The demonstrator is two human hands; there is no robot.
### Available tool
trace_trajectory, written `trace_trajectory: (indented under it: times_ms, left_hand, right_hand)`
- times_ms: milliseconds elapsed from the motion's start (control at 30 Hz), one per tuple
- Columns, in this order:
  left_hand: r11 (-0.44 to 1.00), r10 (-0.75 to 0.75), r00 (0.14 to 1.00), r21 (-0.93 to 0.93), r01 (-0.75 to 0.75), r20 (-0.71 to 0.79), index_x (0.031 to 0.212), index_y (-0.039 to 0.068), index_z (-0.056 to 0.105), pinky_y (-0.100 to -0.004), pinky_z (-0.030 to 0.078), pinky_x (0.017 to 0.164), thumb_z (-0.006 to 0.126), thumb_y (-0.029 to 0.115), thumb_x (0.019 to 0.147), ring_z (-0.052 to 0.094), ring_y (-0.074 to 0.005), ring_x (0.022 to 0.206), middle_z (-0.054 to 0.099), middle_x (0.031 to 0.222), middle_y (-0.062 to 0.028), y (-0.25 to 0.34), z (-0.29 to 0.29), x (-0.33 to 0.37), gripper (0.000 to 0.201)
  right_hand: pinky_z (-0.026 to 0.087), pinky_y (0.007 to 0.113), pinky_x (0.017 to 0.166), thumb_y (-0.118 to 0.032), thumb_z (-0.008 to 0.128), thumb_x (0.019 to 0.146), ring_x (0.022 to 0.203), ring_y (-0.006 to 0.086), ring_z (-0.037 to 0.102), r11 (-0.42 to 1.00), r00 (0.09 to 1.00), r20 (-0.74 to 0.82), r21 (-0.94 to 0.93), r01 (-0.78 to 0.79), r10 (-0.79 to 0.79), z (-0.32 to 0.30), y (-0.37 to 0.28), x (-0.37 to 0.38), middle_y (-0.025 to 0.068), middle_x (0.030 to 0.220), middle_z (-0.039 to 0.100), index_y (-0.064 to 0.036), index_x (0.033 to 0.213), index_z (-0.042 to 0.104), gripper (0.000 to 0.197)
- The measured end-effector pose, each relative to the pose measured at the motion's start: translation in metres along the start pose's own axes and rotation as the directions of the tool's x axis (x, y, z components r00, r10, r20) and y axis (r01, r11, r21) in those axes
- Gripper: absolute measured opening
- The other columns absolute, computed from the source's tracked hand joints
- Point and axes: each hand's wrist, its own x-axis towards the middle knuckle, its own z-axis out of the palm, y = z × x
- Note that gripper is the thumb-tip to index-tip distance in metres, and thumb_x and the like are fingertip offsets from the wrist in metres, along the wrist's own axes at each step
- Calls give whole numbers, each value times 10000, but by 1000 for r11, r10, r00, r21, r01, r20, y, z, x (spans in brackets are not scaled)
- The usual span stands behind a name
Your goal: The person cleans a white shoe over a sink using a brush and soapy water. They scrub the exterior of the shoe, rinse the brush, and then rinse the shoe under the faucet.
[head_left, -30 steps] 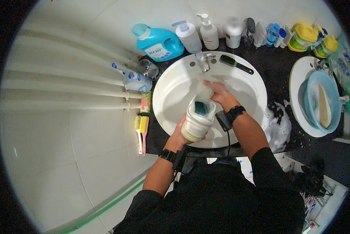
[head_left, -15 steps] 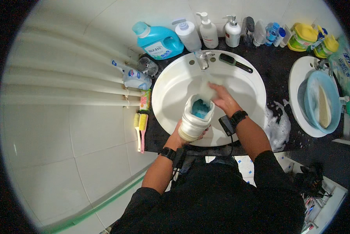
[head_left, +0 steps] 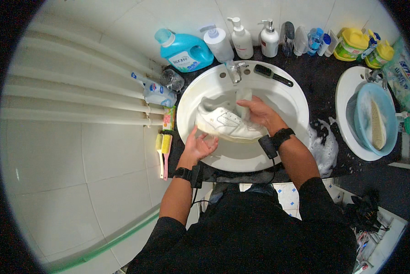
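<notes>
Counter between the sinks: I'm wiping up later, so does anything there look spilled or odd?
Yes: white suds lie spread over the black counter, between the large sink and the smaller one; foam would normally stay inside a bowl.

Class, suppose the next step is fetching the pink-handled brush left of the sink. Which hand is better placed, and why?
Probably the left hand: it is open, palm up, and nearer the pink-handled brush. The right hand is farther away and appears to hold the white shoe.
</notes>
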Motion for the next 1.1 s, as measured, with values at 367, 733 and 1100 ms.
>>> trace_trajectory:
  times_ms: [367,733,1100]
  left_hand:
    - [984,155,986,75,-159,56,1157,11,459,-447,417,916,414,275,945,549,-323,985,551,1092,-175,11,-4,10,341]
    - [965,183,961,-226,-135,209,1199,-35,404,-448,424,978,401,99,924,509,-347,1099,489,1203,-217,-1,59,49,306]
    - [992,126,959,-8,-128,254,1113,-5,436,-377,497,850,429,-44,893,557,-264,950,533,1040,-152,-24,154,81,224]
  right_hand:
    - [477,361,711,-125,606,821,826,214,577,969,857,-468,-211,128,-216,-2,11,28,97,921,613,-15,1048,541,260]
    - [458,302,670,-95,556,824,781,160,535,775,681,-506,-615,147,-530,-51,54,97,60,891,584,-66,1156,511,336]
    - [432,301,559,-142,670,775,660,140,528,954,836,-495,-282,102,-236,-56,55,5,47,831,594,-35,1048,565,311]
